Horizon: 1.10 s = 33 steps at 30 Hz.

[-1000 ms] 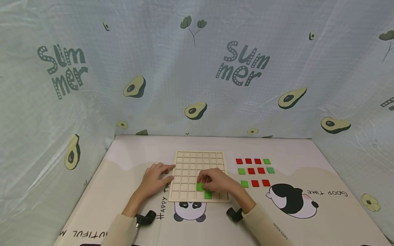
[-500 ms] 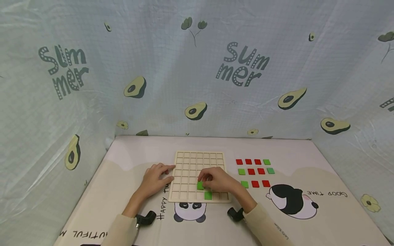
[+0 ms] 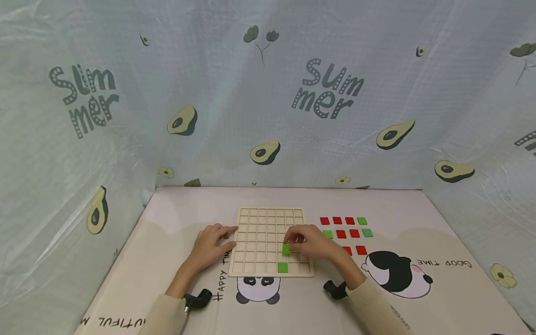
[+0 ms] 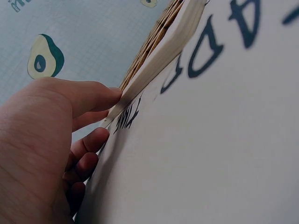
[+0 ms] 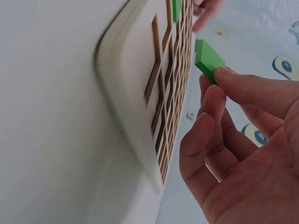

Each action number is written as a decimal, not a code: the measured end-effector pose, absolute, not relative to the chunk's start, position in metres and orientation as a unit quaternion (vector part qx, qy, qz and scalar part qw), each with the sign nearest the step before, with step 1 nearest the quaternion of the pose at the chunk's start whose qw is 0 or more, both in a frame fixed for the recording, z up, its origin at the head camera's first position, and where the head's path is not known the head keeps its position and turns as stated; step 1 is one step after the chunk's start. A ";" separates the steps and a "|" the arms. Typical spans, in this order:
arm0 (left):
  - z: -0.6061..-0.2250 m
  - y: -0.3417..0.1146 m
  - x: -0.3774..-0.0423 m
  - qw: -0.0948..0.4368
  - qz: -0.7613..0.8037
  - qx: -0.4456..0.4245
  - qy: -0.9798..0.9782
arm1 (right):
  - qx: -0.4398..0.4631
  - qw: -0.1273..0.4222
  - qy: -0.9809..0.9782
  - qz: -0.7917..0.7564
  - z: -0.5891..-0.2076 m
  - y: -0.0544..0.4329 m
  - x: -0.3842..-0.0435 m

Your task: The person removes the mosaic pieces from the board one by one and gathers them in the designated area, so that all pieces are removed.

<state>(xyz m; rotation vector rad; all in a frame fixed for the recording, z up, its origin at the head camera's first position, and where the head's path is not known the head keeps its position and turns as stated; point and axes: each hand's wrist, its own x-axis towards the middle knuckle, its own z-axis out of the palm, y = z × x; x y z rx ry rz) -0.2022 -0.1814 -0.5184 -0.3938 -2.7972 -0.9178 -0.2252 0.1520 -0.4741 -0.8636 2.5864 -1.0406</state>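
A pale wooden grid board (image 3: 261, 236) lies on the tabletop in the head view. One green square tile (image 3: 282, 267) sits in its near row. My right hand (image 3: 313, 240) pinches a second green tile (image 5: 209, 59) by a corner between thumb and fingers. In the right wrist view that tile is tilted and lifted off the grid. At the board's left edge my left hand (image 3: 209, 245) rests with thumb and index finger spread. The left wrist view shows the thumb (image 4: 96, 97) against the board's side, the other fingers loosely bent.
Right of the board lie rows of loose square tiles, among them a red tile (image 3: 341, 234), a light green tile (image 3: 362, 221) and a bluish-green tile (image 3: 367, 232). My right forearm partly covers the nearest row. A patterned curtain (image 3: 226, 153) encloses the table's back and sides.
My right hand has moved rightward and slightly away from me over the board, carrying the green tile. My left hand stays at the board's left edge.
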 end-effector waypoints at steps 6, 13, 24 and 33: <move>-0.518 -0.181 -0.201 0.080 -0.312 -0.128 -0.938 | -0.274 0.116 0.886 -0.355 -0.467 0.174 -0.222; -0.517 -0.180 -0.200 0.082 -0.311 -0.127 -0.938 | -0.273 0.096 0.895 -0.341 -0.463 0.208 -0.221; -0.517 -0.181 -0.201 0.088 -0.308 -0.133 -0.938 | -0.257 0.075 0.899 -0.346 -0.463 0.252 -0.221; -0.517 -0.182 -0.201 0.093 -0.309 -0.140 -0.936 | -0.233 0.059 0.906 -0.349 -0.464 0.280 -0.215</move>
